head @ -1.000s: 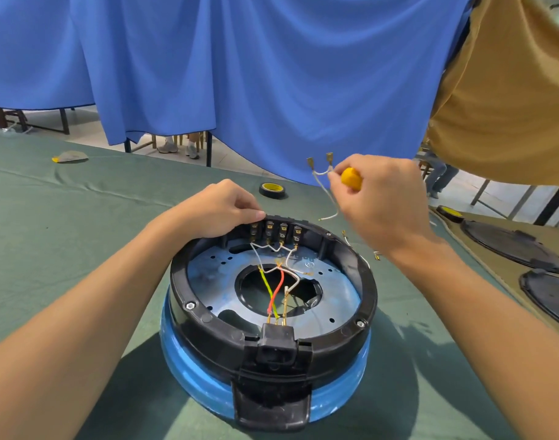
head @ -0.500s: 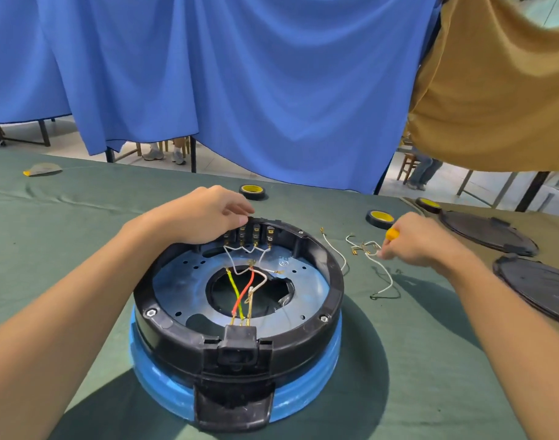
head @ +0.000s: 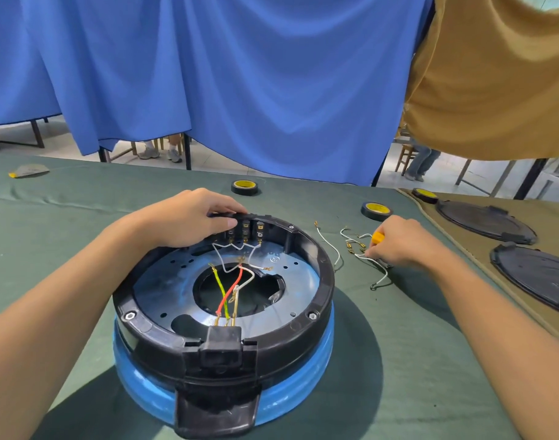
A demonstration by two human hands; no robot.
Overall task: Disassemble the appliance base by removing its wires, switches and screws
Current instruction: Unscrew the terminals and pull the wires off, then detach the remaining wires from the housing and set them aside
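Observation:
The round appliance base (head: 319, 282), black rim on a blue shell, sits upside down on the green table cloth. Red, yellow-green and white wires (head: 230, 290) run from a black socket at its near edge to the row of switches (head: 251, 231) at the far rim. My left hand (head: 189, 220) grips that far rim, its thumb beside the switches. My right hand (head: 402, 242) rests on the cloth to the right of the base and holds a yellow-handled tool (head: 377, 238). Its fingertips touch loose white wires (head: 356, 250) lying on the cloth.
Three rolls of black tape with yellow cores (head: 245, 186) (head: 376, 210) (head: 425, 195) lie at the far side. Two black round covers (head: 484, 222) (head: 535, 274) rest on a tan cloth at the right. Blue and tan curtains hang behind the table.
My right hand came down from above the base with a detached white wire and now rests on the cloth among the loose wires. My left hand stayed on the far rim.

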